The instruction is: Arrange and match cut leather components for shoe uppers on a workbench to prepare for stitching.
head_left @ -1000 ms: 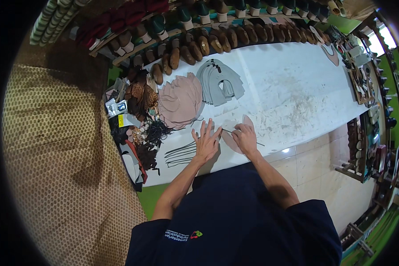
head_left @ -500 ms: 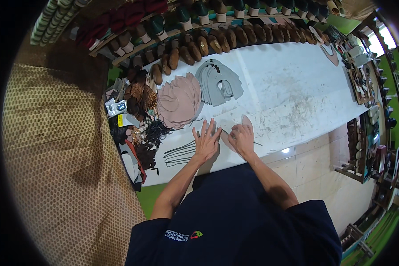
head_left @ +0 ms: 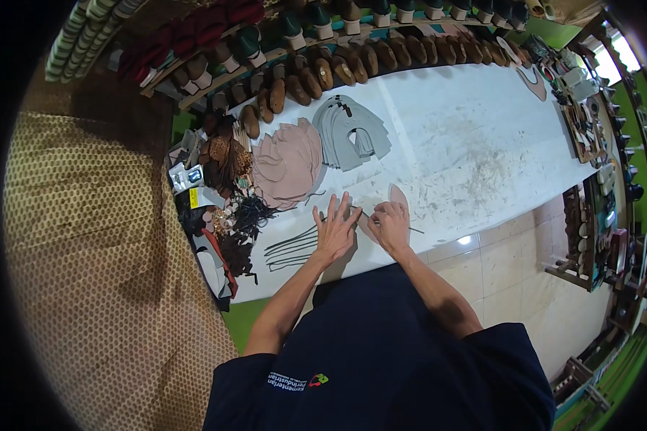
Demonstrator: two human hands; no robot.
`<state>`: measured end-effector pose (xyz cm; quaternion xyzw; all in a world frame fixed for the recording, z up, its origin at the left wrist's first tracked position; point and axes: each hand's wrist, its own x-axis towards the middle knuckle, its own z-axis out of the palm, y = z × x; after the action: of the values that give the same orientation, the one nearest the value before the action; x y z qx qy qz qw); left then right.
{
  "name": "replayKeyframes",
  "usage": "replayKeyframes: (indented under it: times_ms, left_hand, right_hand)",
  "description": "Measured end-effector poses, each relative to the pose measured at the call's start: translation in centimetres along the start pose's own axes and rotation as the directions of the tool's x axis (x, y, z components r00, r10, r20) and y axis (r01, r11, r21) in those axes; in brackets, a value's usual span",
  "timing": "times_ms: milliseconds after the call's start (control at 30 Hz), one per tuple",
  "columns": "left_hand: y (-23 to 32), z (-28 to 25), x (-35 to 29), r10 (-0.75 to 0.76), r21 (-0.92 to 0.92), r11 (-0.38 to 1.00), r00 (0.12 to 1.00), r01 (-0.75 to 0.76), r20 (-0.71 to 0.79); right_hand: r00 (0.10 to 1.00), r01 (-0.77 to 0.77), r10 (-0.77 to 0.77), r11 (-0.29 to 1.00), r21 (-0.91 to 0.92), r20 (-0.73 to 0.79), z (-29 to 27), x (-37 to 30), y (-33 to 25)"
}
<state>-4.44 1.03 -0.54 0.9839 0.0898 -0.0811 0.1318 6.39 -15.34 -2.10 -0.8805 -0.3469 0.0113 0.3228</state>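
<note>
My left hand (head_left: 333, 231) lies on the white-covered table (head_left: 453, 136) with its fingers spread; the index fingertip presses near the left end of a dark thin cord. My right hand (head_left: 389, 225) is closed, fingers curled down and pinching along that dark cord (head_left: 416, 230), whose other end sticks out on its right side. Beneath the right hand is a pink shoe-upper piece (head_left: 397, 193), largely hidden, with its pointed tip showing beyond the knuckles. Several similar dark cords (head_left: 289, 248) lie side by side left of my left hand.
Fanned pink pieces (head_left: 286, 161) and grey U-shaped pieces (head_left: 352, 133) lie beyond my hands. Dark scraps and straps (head_left: 241, 215) crowd the left edge. Brown shoe lasts (head_left: 323, 74) line the back, below a shelf of shoes. A tool rack (head_left: 582, 133) stands at the right end.
My right hand has shifted very slightly, its fingers curling a little closer over the cord. My left hand stays in place; the view has tilted a little.
</note>
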Motion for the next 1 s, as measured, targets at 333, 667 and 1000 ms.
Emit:
replayKeyframes:
  times_ms: [333, 667, 1000]
  left_hand:
    - [0.3, 0.0, -0.2, 0.016, 0.009, 1.000, 0.999, -0.016, 0.038]
    - [0.5, 0.1, -0.4, 0.040, 0.013, 0.999, 0.997, -0.041, 0.071]
    - [1.4, 0.4, -0.6, 0.010, -0.085, 0.996, 1.000, -0.008, 0.026]
  right_hand:
    - [1.000, 0.002, -0.002, 0.999, -0.046, 0.005, 0.3, -0.1, -0.1]
    - [0.999, -0.007, 0.006, 0.999, 0.040, 0.032, -1.6, -1.1, 0.3]
    - [0.997, -0.044, 0.045, 0.999, -0.031, 0.059, -4.7, -3.6, 3.9]
